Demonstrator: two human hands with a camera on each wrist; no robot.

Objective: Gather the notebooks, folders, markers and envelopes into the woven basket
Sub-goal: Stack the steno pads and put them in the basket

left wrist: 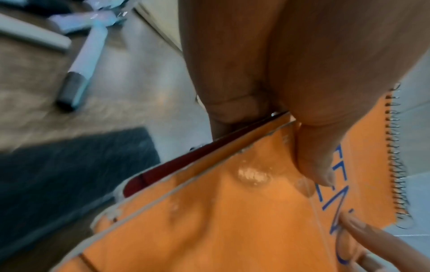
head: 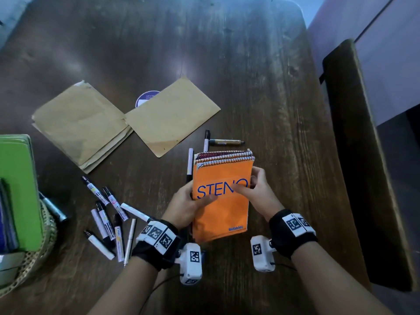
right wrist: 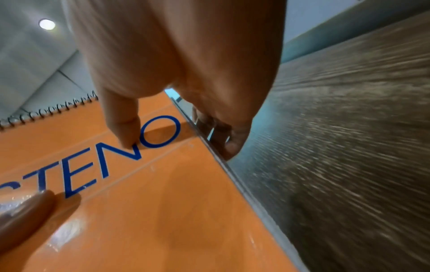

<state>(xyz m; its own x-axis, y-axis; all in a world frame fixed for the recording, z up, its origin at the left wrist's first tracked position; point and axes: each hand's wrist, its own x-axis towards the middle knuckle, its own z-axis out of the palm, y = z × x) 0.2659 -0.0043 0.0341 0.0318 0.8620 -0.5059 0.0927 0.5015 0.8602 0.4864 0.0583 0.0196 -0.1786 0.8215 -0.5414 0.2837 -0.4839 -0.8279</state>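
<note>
You hold a stack of spiral-bound notebooks (head: 223, 201) between both hands over the dark wooden table (head: 261, 76), near its middle and toward you; the top one has an orange cover printed STENO in blue, and a dark red cover shows at the stack's left edge in the left wrist view. Your left hand (head: 189, 205) grips the left side, thumb laid flat across the orange cover and fingers curled under the edge. Your right hand (head: 261, 192) grips the right side the same way, thumb pressing on the cover beside the letter O, fingers wrapped round the edge beneath. Whether the stack's underside touches the table cannot be told. Just beyond the spiral bindings lie three markers (head: 225, 142), one running along the stack's left edge. A scatter of white-barrelled markers with black caps (head: 109, 214) lies on the table to the left of your left wrist. Farther back, two groups of brown envelopes (head: 81, 123) lie flat, their corners meeting, with a round purple sticker (head: 145, 97) partly under the right one. The woven basket (head: 45, 242) sits at the table's left edge, with a green folder (head: 20, 189) standing in it and a dark marker (head: 53, 209) leaning at its rim.
</note>
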